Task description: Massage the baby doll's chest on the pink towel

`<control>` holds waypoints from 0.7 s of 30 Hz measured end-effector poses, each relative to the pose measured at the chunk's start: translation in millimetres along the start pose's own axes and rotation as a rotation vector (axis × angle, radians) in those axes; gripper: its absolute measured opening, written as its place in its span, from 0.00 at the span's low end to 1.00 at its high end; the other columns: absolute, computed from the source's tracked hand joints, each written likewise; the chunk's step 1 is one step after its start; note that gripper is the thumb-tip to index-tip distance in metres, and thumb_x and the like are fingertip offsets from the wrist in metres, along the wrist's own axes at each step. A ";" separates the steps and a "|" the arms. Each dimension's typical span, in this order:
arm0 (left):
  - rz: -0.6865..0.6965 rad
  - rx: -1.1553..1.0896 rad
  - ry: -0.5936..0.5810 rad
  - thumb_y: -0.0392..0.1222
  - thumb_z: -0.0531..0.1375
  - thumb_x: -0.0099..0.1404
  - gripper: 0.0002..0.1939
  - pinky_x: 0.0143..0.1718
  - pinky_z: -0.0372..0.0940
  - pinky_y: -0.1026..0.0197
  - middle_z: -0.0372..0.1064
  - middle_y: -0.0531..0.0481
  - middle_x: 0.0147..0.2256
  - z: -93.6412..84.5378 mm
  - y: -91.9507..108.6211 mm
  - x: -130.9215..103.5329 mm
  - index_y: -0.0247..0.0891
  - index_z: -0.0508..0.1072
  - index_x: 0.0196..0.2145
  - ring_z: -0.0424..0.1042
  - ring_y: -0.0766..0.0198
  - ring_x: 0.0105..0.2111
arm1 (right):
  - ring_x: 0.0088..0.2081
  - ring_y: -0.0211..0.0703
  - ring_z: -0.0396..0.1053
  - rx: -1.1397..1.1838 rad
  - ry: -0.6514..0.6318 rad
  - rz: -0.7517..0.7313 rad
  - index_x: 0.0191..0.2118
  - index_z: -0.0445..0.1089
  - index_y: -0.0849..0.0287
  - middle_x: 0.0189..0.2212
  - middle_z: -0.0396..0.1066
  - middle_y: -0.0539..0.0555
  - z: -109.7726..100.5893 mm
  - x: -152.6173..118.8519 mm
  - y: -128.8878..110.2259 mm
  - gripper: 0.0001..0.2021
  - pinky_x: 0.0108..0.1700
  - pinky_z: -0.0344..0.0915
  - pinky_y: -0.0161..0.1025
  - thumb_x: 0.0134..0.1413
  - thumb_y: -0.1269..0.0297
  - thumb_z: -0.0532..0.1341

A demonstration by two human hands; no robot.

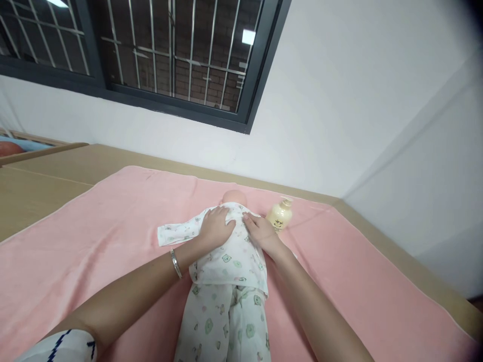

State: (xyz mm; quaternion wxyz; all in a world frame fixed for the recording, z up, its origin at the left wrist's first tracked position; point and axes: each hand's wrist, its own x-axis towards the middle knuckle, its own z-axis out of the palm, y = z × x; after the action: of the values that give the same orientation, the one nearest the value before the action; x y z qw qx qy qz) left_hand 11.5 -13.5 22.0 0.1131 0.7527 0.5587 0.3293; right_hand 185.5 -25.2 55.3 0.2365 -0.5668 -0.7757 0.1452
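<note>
A baby doll (230, 266) in a white top and trousers with a small green print lies stretched out, its bald head (234, 196) pointing away from me. Its face does not show. My left hand (217, 226) rests flat on the upper body at the left shoulder, fingers spread, a silver bangle on the wrist. On the other side my right hand (262, 232) lies flat near the right shoulder, thumb and fingers stretched out. One sleeve (175, 234) extends to the left; the right one is mostly hidden behind my forearm. Just beyond my right hand stands a cream pump bottle (279, 215).
A pink blanket (132, 221) spreads beneath the doll over a wooden surface (75, 163) with a raised edge along the white wall (320, 100). A dark-framed window (169, 55) with metal bars is above. At far left lies something reddish (9, 148) on blue.
</note>
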 end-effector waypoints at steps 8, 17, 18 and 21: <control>-0.012 0.075 0.027 0.43 0.48 0.69 0.25 0.64 0.52 0.43 0.65 0.36 0.61 6.6 2.8 -7.8 0.32 0.65 0.60 0.60 0.47 0.63 | 0.60 0.54 0.65 -0.192 0.028 0.049 0.65 0.61 0.64 0.59 0.67 0.64 11.5 -16.1 -30.2 0.27 0.57 0.61 0.44 0.71 0.53 0.42; 0.041 0.074 -0.003 0.43 0.48 0.70 0.25 0.65 0.49 0.41 0.61 0.38 0.64 2.9 15.6 -16.6 0.35 0.63 0.61 0.56 0.47 0.65 | 0.63 0.50 0.61 -0.191 0.051 0.001 0.60 0.67 0.54 0.59 0.68 0.56 13.0 -4.0 -4.3 0.24 0.61 0.59 0.45 0.72 0.52 0.42; 0.032 0.058 -0.018 0.44 0.47 0.70 0.24 0.65 0.50 0.41 0.63 0.39 0.63 0.7 12.6 -11.3 0.37 0.64 0.60 0.58 0.48 0.64 | 0.64 0.51 0.60 -0.202 0.047 0.001 0.61 0.66 0.55 0.59 0.67 0.57 13.4 -6.2 -7.3 0.24 0.62 0.58 0.46 0.72 0.52 0.42; -0.004 0.032 -0.058 0.45 0.46 0.71 0.21 0.63 0.54 0.44 0.68 0.40 0.59 -4.0 5.3 1.5 0.39 0.68 0.56 0.63 0.50 0.61 | 0.65 0.52 0.58 -0.217 0.028 0.011 0.59 0.68 0.56 0.59 0.67 0.59 12.7 -14.4 -21.0 0.24 0.61 0.59 0.48 0.72 0.53 0.43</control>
State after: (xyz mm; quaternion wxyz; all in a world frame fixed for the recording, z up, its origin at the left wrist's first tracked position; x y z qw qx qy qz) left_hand 13.3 -14.7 28.5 0.1176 0.7625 0.5620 0.2981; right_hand 165.2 -44.9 52.0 0.1835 -0.5953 -0.7804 0.0538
